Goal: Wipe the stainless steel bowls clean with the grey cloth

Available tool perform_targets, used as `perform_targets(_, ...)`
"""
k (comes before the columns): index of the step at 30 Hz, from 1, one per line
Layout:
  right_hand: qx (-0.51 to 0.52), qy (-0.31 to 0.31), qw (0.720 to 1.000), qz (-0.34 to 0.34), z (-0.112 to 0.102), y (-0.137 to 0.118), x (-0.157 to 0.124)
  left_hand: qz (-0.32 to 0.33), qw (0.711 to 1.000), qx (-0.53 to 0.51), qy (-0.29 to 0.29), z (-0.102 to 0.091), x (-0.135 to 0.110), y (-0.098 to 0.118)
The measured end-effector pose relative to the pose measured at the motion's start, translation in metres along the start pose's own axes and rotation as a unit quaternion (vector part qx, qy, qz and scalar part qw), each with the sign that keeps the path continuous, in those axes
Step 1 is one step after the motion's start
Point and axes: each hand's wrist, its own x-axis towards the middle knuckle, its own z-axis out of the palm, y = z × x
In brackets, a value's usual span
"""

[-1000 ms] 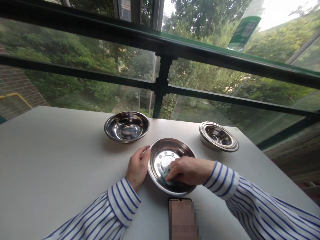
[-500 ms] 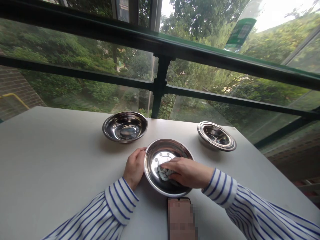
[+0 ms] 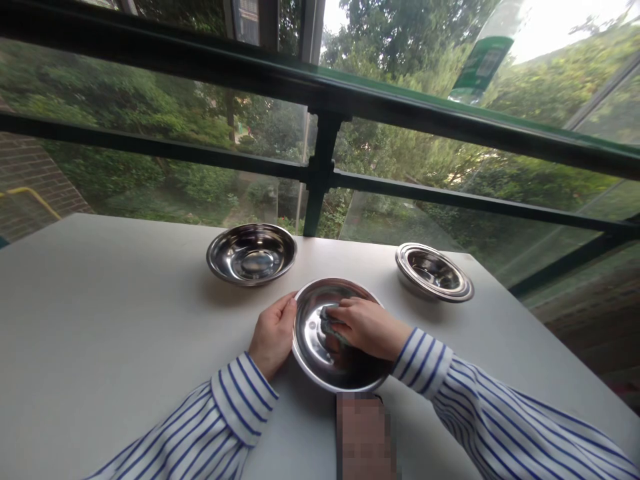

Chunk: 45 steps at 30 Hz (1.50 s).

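In the head view a shiny metal bowl sits on the white table in front of me. My left hand grips its left rim, thumb on the edge and fingers hidden below. Inside the bowl, my right hand presses a crumpled greyish cloth against the inner surface. Most of the cloth is covered by my fingers.
A second metal bowl stands at the back left, and stacked metal bowls at the back right. A phone lies on the table nearer me. Behind runs a dark green railing, with a plastic bottle on top.
My right hand has moved the cloth slightly up and away from me inside the bowl. My left thumb now shows on the rim, and the bowl has shifted a little to the right.
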Motion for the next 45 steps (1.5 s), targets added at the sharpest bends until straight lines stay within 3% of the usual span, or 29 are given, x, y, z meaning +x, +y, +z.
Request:
perform_targets(4,-0.009,0.014,1.000,0.007,0.002,0.000,0.005,0.014,1.000,0.003,0.015,0.001,-0.001,-0.002)
perform_targets(9,0.010,-0.026,0.996,-0.089,0.002,-0.016,-0.005,0.011,0.999,0.013,0.028,0.002,-0.002,-0.001)
perform_targets(17,-0.034,0.020,0.999,0.008,0.001,-0.005,0.014,0.010,1.000,0.018,0.024,0.001,-0.002,0.000)
perform_targets(25,-0.025,-0.021,0.997,-0.076,-0.001,-0.019,0.005,0.017,0.999,0.026,0.033,0.002,-0.003,0.000)
perform_targets(34,-0.047,0.012,0.999,0.013,-0.002,-0.005,0.018,0.024,0.998,0.045,0.032,0.002,-0.002,0.002)
perform_targets(45,-0.017,-0.043,0.996,-0.071,-0.007,-0.022,0.004,0.022,0.998,0.035,0.038,0.003,-0.003,0.001)
